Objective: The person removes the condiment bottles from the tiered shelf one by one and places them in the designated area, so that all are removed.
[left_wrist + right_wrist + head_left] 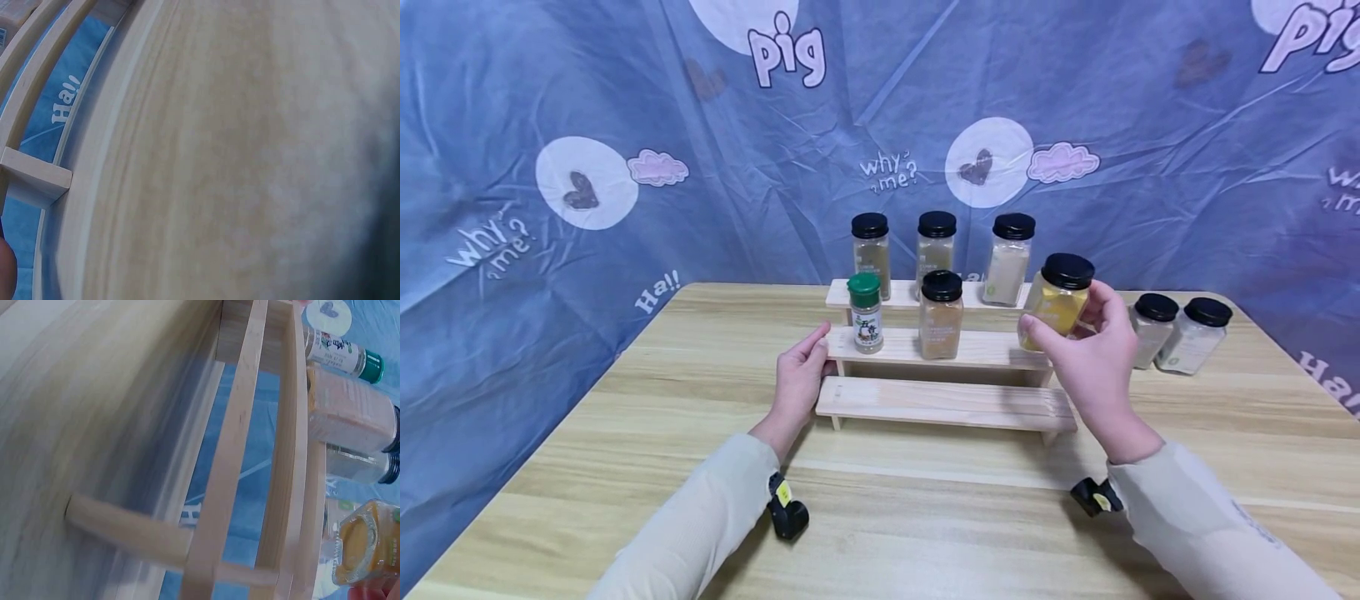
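Observation:
My right hand holds a black-lidded spice jar of yellow powder, thumb on its left side and fingers on its right. The jar leans over the right end of the middle step of a three-step wooden rack; its base shows in the right wrist view. My left hand grips the rack's left end at the middle step. On that step stand a small green-capped shaker and a black-lidded jar of pale orange-brown powder.
Along the top step stand an olive-brown powder jar, a similar jar and a pale powder jar. Two more black-lidded jars, one nearer and one farther right, stand on the wooden table. A blue printed cloth hangs behind.

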### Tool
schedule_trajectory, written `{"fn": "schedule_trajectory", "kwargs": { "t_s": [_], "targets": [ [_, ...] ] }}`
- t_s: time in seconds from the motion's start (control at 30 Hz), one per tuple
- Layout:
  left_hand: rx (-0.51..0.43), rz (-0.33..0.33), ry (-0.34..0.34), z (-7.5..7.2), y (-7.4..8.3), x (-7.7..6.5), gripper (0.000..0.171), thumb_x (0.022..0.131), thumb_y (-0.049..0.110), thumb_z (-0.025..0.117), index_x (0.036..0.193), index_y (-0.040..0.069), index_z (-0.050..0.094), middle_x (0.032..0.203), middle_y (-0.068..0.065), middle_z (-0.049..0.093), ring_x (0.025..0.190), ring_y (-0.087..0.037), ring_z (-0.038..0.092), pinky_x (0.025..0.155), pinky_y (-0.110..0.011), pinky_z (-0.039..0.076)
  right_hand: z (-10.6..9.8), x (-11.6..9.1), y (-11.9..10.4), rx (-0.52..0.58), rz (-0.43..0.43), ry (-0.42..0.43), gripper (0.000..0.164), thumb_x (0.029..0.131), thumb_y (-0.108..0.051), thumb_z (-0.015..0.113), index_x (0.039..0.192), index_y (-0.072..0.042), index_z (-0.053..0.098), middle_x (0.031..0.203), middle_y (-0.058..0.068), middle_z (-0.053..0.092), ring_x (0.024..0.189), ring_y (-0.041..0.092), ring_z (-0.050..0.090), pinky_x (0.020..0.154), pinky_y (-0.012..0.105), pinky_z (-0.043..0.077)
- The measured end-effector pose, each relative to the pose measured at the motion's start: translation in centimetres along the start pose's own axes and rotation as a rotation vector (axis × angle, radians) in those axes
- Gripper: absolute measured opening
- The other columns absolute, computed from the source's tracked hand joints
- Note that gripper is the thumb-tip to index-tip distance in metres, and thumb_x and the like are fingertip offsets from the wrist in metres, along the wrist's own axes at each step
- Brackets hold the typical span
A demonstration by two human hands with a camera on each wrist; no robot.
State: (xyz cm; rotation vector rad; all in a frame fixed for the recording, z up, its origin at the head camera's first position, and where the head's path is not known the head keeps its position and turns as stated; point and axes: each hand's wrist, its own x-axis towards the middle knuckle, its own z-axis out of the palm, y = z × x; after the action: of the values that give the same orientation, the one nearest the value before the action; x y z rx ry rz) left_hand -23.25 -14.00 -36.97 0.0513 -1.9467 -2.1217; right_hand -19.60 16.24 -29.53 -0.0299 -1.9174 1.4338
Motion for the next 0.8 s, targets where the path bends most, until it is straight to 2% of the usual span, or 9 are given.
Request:
{"fn": "schedule_trajectory", "kwargs": {
  "t_s": [0.3, 0.5, 0.63, 0.8],
  "targets": [
    [-0.012, 0.002, -0.003, 0.0, -0.1, 0.0, 0.034, 0.095, 0.008, 0.047, 0.129, 0.001, 0.052, 0.134, -0.014, 0.050, 0.093, -0.009, 0.063, 0.076, -0.018, 0.054, -2.0, 0.6, 0.7, -0.064, -0.024, 0.091, 0.053, 0.069, -0.004, 0.076, 0.118, -0.010, 0.058, 0.086, -0.014, 0.052, 0.080, 0.002, 0.050, 0.064, 0.007, 0.044],
    [-0.007, 0.003, -0.001, 0.1, -0.1, 0.0, 0.034, 0.096, 0.008, 0.047, 0.129, 0.002, 0.053, 0.134, -0.012, 0.051, 0.095, -0.009, 0.062, 0.075, -0.017, 0.054, -3.2, 1.0, 1.3, -0.098, 0.048, 0.097, 0.050, 0.071, -0.005, 0.072, 0.118, -0.013, 0.058, 0.090, -0.015, 0.052, 0.081, 0.000, 0.049, 0.065, 0.006, 0.043],
    [-0.010, 0.005, -0.001, 0.1, -0.2, 0.1, 0.034, 0.096, 0.007, 0.047, 0.128, 0.001, 0.052, 0.133, -0.014, 0.051, 0.100, -0.016, 0.062, 0.077, -0.018, 0.054, -4.1, 1.2, 1.9, -0.117, 0.095, 0.090, 0.046, 0.072, -0.004, 0.069, 0.115, -0.017, 0.058, 0.090, -0.016, 0.052, 0.080, 0.000, 0.049, 0.064, 0.006, 0.042],
    [-0.009, 0.005, -0.004, 0.0, -0.3, 0.2, 0.034, 0.096, 0.008, 0.047, 0.129, 0.001, 0.052, 0.133, -0.015, 0.050, 0.104, -0.022, 0.060, 0.078, -0.020, 0.054, -4.8, 1.1, 2.6, -0.202, 0.120, 0.075, 0.038, 0.074, -0.004, 0.066, 0.108, -0.019, 0.058, 0.084, -0.017, 0.051, 0.075, -0.001, 0.048, 0.061, 0.008, 0.040]
  ]
}}
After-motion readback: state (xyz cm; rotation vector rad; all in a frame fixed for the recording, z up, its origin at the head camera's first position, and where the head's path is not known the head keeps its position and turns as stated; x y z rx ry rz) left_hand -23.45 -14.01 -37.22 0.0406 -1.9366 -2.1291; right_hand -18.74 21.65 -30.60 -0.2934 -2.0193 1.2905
